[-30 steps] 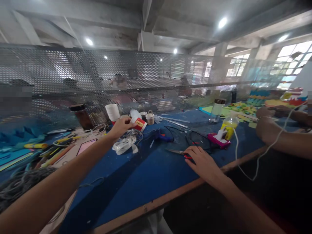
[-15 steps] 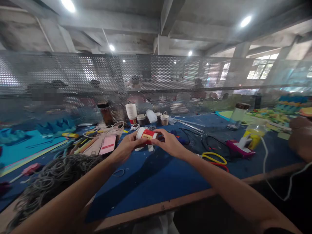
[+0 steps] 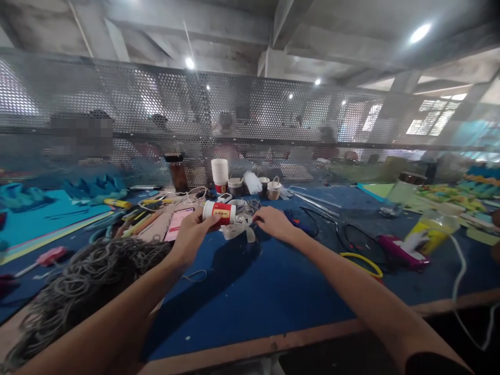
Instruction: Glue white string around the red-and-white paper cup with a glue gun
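My left hand [image 3: 193, 229] is wrapped round a red-and-white paper cup [image 3: 219, 212] tipped on its side, its thumb along the lower edge. Just to the right, my right hand [image 3: 273, 221] has its fingers pinched together at the edge of a small heap of grey cord [image 3: 250, 208]; what lies between the fingertips is too small to tell. Below the cup lies a loop of whitish translucent tape or ribbon [image 3: 230, 233]. Behind stand a stack of paper cups [image 3: 220, 174] and several small cord-wrapped baskets with handles [image 3: 274, 190].
A tangle of grey cord [image 3: 89, 276] and a pink-screened phone [image 3: 179, 221] lie to the left. On the right are a yellow-handled tool [image 3: 363, 264], a magenta glue gun [image 3: 402, 251], a glass jar [image 3: 402, 195] and black cables. A perforated metal screen [image 3: 253, 114] rises behind the table.
My right hand has let go of the cup and moved right to the cord heap. The cup has shifted left in my left hand, uncovering the cord and tape. The view has turned slightly.
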The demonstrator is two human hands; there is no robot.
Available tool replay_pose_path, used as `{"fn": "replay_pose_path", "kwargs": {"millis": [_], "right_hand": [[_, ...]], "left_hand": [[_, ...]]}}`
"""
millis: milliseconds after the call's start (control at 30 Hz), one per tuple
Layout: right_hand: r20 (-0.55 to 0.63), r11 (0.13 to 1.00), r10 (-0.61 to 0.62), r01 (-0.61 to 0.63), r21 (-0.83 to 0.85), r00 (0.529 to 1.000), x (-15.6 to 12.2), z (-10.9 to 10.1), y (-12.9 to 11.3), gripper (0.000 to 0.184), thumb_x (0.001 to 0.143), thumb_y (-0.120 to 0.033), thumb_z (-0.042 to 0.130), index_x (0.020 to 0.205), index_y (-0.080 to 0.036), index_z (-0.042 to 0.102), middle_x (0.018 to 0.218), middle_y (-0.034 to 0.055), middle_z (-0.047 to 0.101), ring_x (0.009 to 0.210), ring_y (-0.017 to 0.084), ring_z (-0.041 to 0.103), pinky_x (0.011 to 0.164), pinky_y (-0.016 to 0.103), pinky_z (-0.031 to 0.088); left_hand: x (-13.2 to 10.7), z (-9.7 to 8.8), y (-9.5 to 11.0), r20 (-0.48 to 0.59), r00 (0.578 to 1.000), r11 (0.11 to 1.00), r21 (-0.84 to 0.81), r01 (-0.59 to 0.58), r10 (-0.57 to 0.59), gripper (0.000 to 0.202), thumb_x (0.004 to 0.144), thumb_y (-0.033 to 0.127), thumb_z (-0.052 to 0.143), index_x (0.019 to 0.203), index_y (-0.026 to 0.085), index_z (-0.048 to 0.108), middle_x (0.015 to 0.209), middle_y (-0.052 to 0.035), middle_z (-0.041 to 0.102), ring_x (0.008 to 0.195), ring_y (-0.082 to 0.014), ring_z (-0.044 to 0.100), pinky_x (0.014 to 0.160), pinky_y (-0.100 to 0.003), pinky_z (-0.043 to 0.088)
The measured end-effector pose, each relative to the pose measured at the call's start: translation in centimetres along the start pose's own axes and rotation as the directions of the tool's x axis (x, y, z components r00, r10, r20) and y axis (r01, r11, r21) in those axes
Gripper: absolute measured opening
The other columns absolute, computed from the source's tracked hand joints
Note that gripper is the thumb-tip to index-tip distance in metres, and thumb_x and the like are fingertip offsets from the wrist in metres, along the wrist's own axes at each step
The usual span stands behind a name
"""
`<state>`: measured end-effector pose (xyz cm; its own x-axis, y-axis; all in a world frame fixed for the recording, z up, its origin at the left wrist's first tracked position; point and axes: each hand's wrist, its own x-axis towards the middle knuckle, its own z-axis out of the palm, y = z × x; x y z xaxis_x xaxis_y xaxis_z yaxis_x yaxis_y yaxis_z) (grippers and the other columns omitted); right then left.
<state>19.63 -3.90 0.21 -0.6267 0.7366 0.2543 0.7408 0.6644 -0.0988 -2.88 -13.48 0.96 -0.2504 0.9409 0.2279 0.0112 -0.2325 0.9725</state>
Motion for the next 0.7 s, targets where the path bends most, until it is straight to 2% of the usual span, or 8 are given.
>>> {"fn": "replay_pose_path", "kwargs": {"millis": [100,300,467,533,600,700], "right_hand": [[0.067,0.999,-0.017,0.020,-0.044,0.998,0.1,0.6,-0.2,0.019,0.088,-0.020,0.059,0.097,-0.022,0.076,0.102,0.0081,0.072,0.100,0.025,0.063,0.085,0.031,0.045],[0.038,0.999,-0.031,0.032,-0.024,0.999,0.2,1.5,0.2,0.019,0.089,-0.020,0.057,0.100,-0.022,0.073,0.104,0.0096,0.069,0.100,0.025,0.063,0.085,0.033,0.045],[-0.001,1.000,-0.018,0.018,0.007,1.000,0.2,1.7,0.4,0.013,0.087,-0.018,0.058,0.088,-0.020,0.071,0.097,0.0092,0.067,0.092,0.023,0.063,0.080,0.031,0.046],[-0.052,1.000,0.003,-0.002,0.023,0.999,0.2,1.5,0.6,0.013,0.088,-0.019,0.056,0.087,-0.019,0.069,0.098,0.0095,0.066,0.092,0.022,0.062,0.080,0.031,0.046],[-0.155,0.995,0.039,-0.024,0.096,0.987,0.4,0.8,1.0,0.012,0.088,-0.020,0.056,0.086,-0.018,0.067,0.098,0.0090,0.066,0.092,0.021,0.061,0.082,0.031,0.046],[-0.313,0.936,0.127,-0.009,0.353,0.941,0.9,-0.7,1.8,0.010,0.087,-0.024,0.057,0.086,-0.017,0.064,0.093,0.0065,0.069,0.087,0.019,0.063,0.082,0.031,0.047]], "left_hand": [[0.1,0.0,-0.2,-0.021,1.000,0.999,-0.039,0.009,-0.010,0.035,0.071,0.038,0.077,0.098,0.017,0.071,0.094,-0.0048,0.075,0.084,-0.0209,0.068,0.075,-0.033,0.054],[-0.1,0.1,-0.4,-0.030,0.998,0.998,-0.044,0.052,-0.053,0.035,0.071,0.037,0.078,0.098,0.016,0.070,0.096,-0.0054,0.074,0.087,-0.0213,0.068,0.079,-0.035,0.055],[-0.2,0.1,-0.6,0.024,0.998,0.998,-0.018,0.057,-0.057,0.035,0.075,0.038,0.076,0.102,0.016,0.069,0.101,-0.0068,0.074,0.092,-0.0218,0.069,0.083,-0.036,0.055],[-0.3,0.1,-0.7,0.063,0.995,0.997,0.006,0.074,-0.074,0.035,0.074,0.038,0.076,0.101,0.016,0.069,0.101,-0.0071,0.074,0.091,-0.0220,0.069,0.082,-0.036,0.055],[-0.5,0.3,-0.7,0.111,0.988,0.994,0.033,0.103,-0.106,0.036,0.074,0.039,0.076,0.101,0.016,0.069,0.100,-0.0072,0.074,0.088,-0.0216,0.069,0.080,-0.035,0.055],[-0.8,0.7,-0.9,0.209,0.964,0.986,0.076,0.149,-0.161,0.039,0.074,0.042,0.076,0.101,0.016,0.069,0.097,-0.0075,0.075,0.084,-0.0214,0.070,0.078,-0.034,0.054]]}}
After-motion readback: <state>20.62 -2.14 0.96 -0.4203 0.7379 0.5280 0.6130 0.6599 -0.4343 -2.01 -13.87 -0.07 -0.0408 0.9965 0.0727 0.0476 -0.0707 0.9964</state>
